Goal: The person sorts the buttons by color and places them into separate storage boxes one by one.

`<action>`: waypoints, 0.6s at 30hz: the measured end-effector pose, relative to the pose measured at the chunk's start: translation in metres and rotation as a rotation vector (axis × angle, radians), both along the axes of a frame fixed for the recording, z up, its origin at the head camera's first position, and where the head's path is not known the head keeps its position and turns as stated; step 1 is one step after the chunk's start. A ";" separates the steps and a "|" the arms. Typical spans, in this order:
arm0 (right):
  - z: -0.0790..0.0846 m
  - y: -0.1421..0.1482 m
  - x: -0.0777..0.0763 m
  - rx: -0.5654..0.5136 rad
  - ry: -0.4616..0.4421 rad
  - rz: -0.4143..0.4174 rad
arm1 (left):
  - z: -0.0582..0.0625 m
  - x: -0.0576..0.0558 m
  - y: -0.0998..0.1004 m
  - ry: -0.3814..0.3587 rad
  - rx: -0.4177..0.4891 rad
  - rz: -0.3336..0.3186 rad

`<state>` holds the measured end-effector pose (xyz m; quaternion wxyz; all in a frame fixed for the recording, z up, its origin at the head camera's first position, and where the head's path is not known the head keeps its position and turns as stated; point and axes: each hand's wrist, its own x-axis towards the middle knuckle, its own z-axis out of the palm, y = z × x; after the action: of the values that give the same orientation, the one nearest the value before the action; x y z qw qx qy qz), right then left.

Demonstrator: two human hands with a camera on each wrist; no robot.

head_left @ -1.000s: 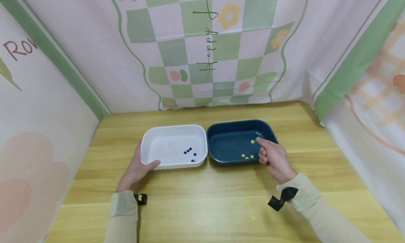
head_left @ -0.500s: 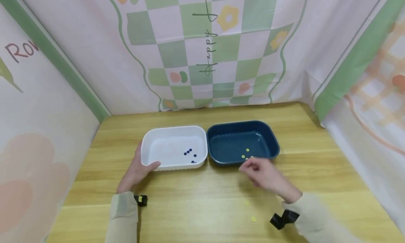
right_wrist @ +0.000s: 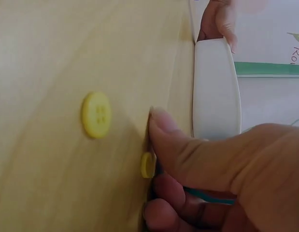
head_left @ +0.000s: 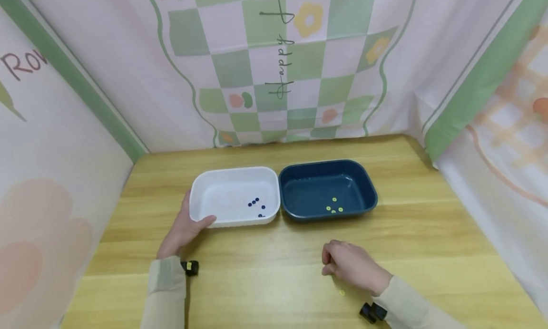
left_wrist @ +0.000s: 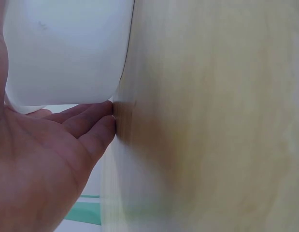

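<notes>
My left hand [head_left: 185, 227] grips the near left corner of a white tray [head_left: 234, 222], thumb over the rim. In the left wrist view its fingers [left_wrist: 93, 137] lie along the tray's outer wall, tips on the table. Over the table in front of a dark blue tray [head_left: 327, 217] is my right hand [head_left: 353, 265], fingers curled and thumb pointing down. The right wrist view shows one yellow button [right_wrist: 148, 165] beside the thumb and curled fingers; whether they pinch it is hidden. Another yellow four-hole button [right_wrist: 96, 114] lies flat nearby.
Several dark blue buttons [head_left: 254, 202] lie in the white tray's right part. Several yellow buttons [head_left: 334, 199] lie in the dark blue tray. The trays stand side by side on a wooden table [head_left: 257, 272], with patterned curtains [head_left: 291, 96] behind and at the sides.
My right hand has left the dark blue tray and come down to the table by the yellow buttons. One yellow button in that tray has shifted nearer and leftward. The left hand stays put.
</notes>
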<state>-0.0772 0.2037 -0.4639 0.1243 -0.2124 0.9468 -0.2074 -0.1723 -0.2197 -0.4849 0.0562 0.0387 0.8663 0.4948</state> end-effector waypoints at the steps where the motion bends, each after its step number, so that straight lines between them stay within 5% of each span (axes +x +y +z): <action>1: 0.000 0.000 0.000 -0.002 0.001 0.004 | -0.001 0.000 0.000 -0.002 -0.004 0.003; 10: -0.001 -0.007 0.006 0.048 0.124 -0.004 | -0.003 -0.003 -0.001 0.023 0.005 -0.009; 18: 0.010 -0.008 0.020 0.001 -0.023 0.169 | -0.002 -0.001 -0.001 0.008 0.007 -0.004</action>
<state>-0.0569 0.1961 -0.4537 0.1524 -0.2889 0.9241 -0.1982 -0.1737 -0.2207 -0.4866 0.0536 0.0426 0.8647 0.4977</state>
